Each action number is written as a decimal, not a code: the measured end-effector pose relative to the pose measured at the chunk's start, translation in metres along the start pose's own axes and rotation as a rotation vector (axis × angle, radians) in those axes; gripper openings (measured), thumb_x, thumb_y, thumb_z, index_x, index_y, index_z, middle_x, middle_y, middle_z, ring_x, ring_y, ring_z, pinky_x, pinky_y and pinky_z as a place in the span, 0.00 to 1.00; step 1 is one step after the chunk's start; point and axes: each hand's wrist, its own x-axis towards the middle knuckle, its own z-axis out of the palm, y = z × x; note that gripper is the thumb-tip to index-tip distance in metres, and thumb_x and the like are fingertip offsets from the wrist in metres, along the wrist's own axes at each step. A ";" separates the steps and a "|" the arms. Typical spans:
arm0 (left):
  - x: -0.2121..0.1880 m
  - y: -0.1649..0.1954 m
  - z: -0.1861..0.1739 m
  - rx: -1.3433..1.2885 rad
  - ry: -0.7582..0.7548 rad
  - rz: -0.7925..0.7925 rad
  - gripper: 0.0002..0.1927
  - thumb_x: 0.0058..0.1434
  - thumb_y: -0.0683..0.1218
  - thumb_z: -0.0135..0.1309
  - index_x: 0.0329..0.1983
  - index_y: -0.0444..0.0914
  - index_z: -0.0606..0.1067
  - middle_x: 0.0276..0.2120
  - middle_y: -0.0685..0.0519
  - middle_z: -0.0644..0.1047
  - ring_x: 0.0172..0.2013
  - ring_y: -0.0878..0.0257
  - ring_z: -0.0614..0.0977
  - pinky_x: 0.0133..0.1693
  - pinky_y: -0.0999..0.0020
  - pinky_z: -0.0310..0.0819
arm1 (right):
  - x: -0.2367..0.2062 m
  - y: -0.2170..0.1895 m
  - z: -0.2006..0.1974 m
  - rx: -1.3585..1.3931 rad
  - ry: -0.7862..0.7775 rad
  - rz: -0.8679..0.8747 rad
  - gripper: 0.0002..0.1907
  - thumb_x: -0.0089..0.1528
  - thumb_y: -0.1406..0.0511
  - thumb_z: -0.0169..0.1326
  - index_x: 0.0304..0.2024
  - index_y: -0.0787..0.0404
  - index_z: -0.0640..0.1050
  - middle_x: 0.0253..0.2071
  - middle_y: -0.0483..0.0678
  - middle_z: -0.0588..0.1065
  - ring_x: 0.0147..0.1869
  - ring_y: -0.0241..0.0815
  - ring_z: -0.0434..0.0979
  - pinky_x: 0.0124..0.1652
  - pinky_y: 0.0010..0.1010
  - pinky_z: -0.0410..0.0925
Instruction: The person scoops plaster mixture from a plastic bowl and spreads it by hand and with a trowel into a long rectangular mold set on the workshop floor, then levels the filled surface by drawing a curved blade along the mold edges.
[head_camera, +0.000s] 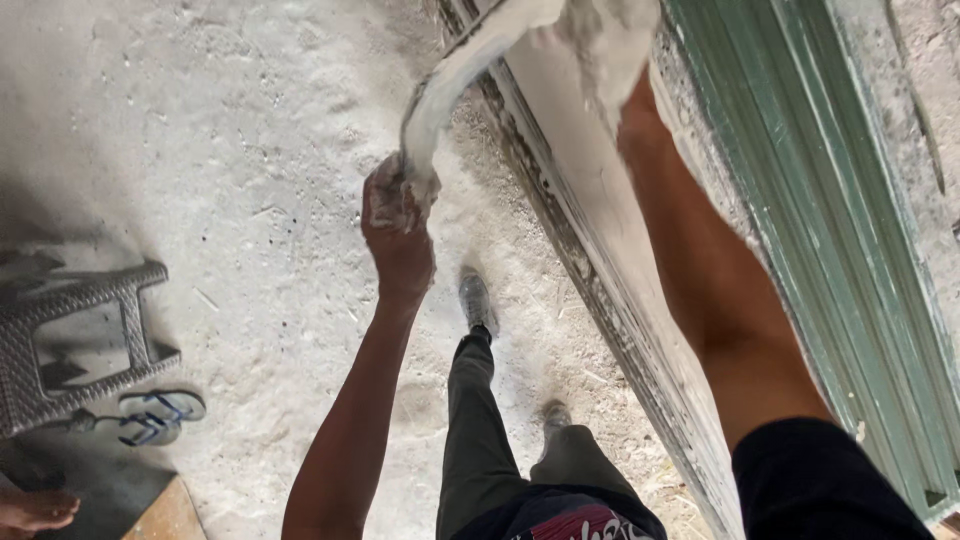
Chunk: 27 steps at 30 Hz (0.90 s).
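Note:
My left hand (398, 225) is dusted white and closed around the lower end of a white, powder-coated strip of material (450, 80) that curves up towards the top of the view. My right arm (700, 270) reaches up along the white-smeared door frame (600, 250). Its wrist (637, 120) disappears into a white fluffy mass (610, 40) at the top edge, so the right hand itself is hidden. My legs in dark trousers and dusty shoes (478, 300) stand on the floor below.
The concrete floor (230, 150) is covered in white powder. A green ribbed metal panel (830, 250) runs along the right. A grey woven plastic stool (70, 340) and a blue-strapped flip-flop (160, 415) lie at the left. Another person's bare foot (35, 510) shows at bottom left.

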 end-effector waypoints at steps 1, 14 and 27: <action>0.015 -0.008 0.004 -0.023 -0.024 -0.007 0.16 0.74 0.39 0.50 0.63 0.33 0.67 0.56 0.50 0.73 0.58 0.61 0.77 0.62 0.61 0.78 | -0.010 0.007 -0.004 0.178 -0.027 0.028 0.27 0.72 0.59 0.46 0.70 0.65 0.59 0.55 0.69 0.61 0.44 0.55 0.59 0.41 0.48 0.56; 0.086 -0.079 0.071 0.585 -0.261 0.110 0.20 0.66 0.34 0.53 0.62 0.33 0.72 0.52 0.43 0.80 0.53 0.53 0.83 0.54 0.63 0.78 | -0.017 0.018 -0.078 0.297 0.307 0.041 0.11 0.72 0.59 0.45 0.50 0.59 0.73 0.37 0.44 0.75 0.30 0.30 0.70 0.28 0.24 0.65; 0.105 -0.094 0.083 0.778 -0.311 0.235 0.19 0.67 0.36 0.53 0.61 0.34 0.71 0.52 0.40 0.78 0.55 0.45 0.80 0.55 0.55 0.76 | 0.042 0.035 -0.081 0.029 0.153 0.279 0.20 0.71 0.55 0.50 0.26 0.55 0.78 0.20 0.38 0.73 0.21 0.32 0.66 0.21 0.30 0.59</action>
